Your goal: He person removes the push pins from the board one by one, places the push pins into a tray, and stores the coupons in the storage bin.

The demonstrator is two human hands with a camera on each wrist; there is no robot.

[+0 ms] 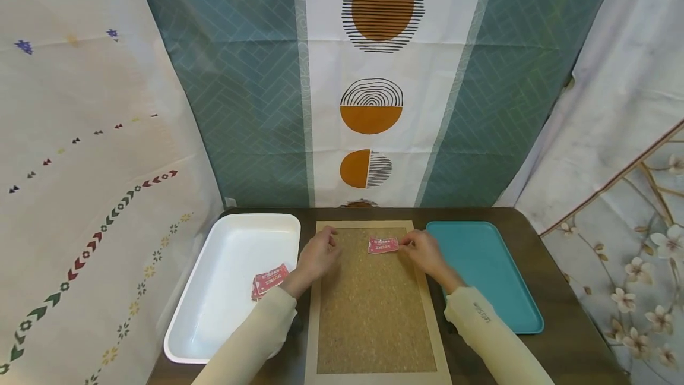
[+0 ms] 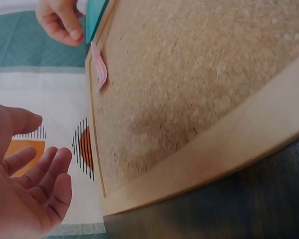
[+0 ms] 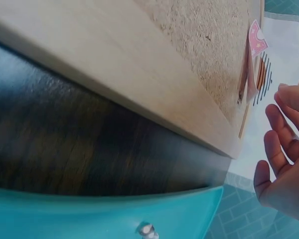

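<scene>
A small pink-red paper coupon point(image 1: 383, 245) with white print lies near the top of a wood-framed cork board point(image 1: 374, 314). It looks bent in the wrist views, part of it lifting off the cork. My right hand point(image 1: 424, 252) is at the coupon's right edge, fingers loosely bent; the right wrist view shows a small gap between fingertips and paper point(image 3: 257, 44). Over the board's upper left frame hovers my left hand point(image 1: 319, 254), its fingers point(image 2: 62, 162) relaxed and spread from the thumb, holding nothing. More pink coupons point(image 1: 269, 278) overlap in the white tray point(image 1: 214, 314).
The white tray stands left of the board, partly behind my left forearm. To the right is a teal tray point(image 1: 491, 278), with small shiny pieces point(image 3: 147, 230) inside. All rest on a dark wooden table point(image 1: 566, 337). Patterned cloths point(image 1: 256, 106) hang behind and at both sides.
</scene>
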